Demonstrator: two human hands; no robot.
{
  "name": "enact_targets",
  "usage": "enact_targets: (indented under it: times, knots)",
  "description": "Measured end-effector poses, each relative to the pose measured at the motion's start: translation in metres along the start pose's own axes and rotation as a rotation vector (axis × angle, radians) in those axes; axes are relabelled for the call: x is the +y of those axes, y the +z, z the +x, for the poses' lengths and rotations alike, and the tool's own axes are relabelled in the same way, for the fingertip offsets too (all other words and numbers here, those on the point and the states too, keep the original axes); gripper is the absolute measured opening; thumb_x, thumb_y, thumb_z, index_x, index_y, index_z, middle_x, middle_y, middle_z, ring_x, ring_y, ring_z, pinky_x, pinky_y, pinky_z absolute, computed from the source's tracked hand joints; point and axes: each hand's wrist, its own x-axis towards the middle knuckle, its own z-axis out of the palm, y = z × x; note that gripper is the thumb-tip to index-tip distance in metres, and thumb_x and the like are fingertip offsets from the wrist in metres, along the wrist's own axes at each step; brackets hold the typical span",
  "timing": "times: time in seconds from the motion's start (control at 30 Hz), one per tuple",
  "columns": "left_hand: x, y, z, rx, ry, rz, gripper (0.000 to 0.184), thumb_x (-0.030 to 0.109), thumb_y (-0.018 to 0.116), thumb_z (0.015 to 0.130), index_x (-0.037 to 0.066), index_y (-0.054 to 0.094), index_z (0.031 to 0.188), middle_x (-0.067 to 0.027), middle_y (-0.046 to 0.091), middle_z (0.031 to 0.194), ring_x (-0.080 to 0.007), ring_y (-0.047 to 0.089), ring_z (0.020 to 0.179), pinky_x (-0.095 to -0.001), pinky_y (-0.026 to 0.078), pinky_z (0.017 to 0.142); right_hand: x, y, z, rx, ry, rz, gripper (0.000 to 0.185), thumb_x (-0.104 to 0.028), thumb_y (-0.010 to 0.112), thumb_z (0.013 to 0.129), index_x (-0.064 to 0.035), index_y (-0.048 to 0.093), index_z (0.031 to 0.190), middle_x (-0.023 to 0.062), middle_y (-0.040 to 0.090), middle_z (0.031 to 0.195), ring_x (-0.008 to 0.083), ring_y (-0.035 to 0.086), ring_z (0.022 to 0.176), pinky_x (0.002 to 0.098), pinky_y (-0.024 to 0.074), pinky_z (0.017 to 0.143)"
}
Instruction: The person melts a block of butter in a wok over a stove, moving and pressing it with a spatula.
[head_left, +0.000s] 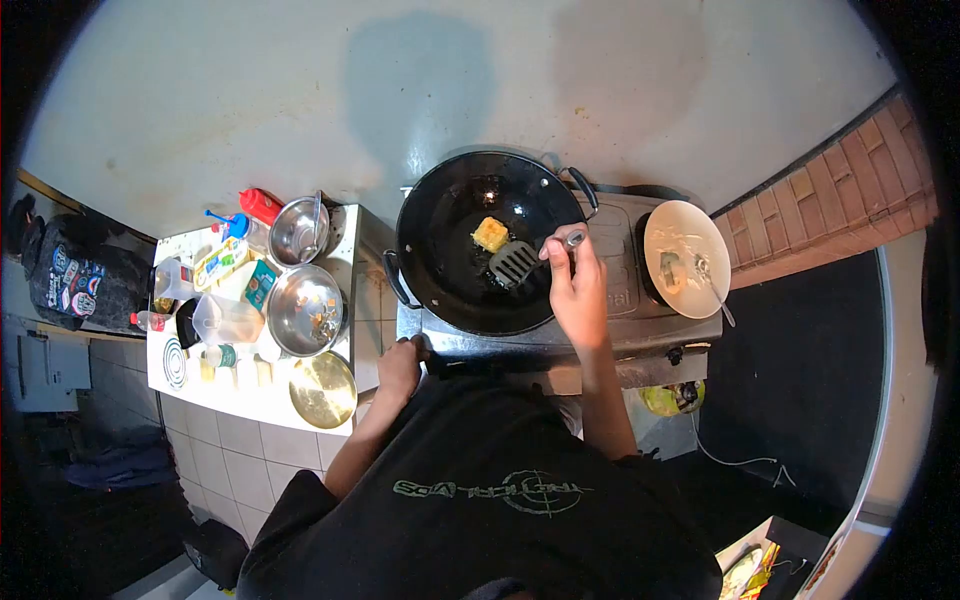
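Note:
My right hand (578,300) grips the handle of a slotted spatula (514,264), its fingers closed. The spatula's head is inside a black two-handled wok (440,270), close to a golden-brown square piece of food (490,234). A shiny film of oil shows on the wok's bottom. My left hand (399,368) is at the front left of the gas stove (480,348), with its fingers closed around a dark stove knob that they mostly hide.
On the right burner stands a pale bowl (700,225) with a spoon in it. The white side table (285,400) holds steel bowls (285,305), a golden plate (323,390), a red squeeze bottle (260,205) and clear containers (222,318). A wall rises behind the stove.

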Motion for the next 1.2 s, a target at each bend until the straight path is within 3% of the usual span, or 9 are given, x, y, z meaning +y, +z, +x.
enact_targets:
  times: [0.4,0.57,0.7,1.2]
  knots:
    - [0.001,-0.002,-0.01,0.008,-0.033,0.021,0.025,0.034,0.06,0.087,0.01,0.064,0.095,-0.0138,0.066,0.088,-0.0333,0.067,0.079,-0.0456,0.054,0.067,0.002,0.006,-0.007,-0.102,0.072,-0.083,0.018,-0.02,0.055,0.096,-0.0032,0.048,0.094,0.0178,0.058,0.073,0.0404,0.06,0.07,0.0417,0.0451,0.06]
    - [-0.003,0.006,-0.01,0.047,-0.008,-0.003,0.029,0.037,0.06,0.088,0.01,0.065,0.097,-0.0131,0.066,0.088,-0.0334,0.067,0.077,-0.0455,0.054,0.065,-0.001,0.005,-0.003,-0.201,0.128,-0.003,0.02,-0.02,0.056,0.096,-0.0028,0.047,0.091,0.0153,0.051,0.067,0.036,0.05,0.058,0.0385,0.043,0.057]
    - [0.002,0.0,-0.009,0.035,-0.028,0.032,0.027,0.037,0.059,0.088,0.012,0.065,0.097,-0.012,0.066,0.088,-0.0317,0.068,0.077,-0.0451,0.054,0.064,0.001,0.005,-0.005,-0.284,0.221,-0.005,0.022,-0.02,0.056,0.095,-0.0019,0.045,0.089,0.0152,0.048,0.066,0.0348,0.047,0.057,0.0375,0.0424,0.057]
    - [0.001,0.003,-0.011,0.034,-0.043,0.001,0.021,0.034,0.058,0.089,0.017,0.067,0.097,-0.0112,0.066,0.088,-0.0303,0.068,0.077,-0.0444,0.054,0.065,-0.017,-0.002,0.002,-0.126,0.159,0.017,0.02,-0.019,0.056,0.095,-0.0008,0.047,0.092,0.0173,0.055,0.07,0.0336,0.053,0.061,0.0374,0.0436,0.06]
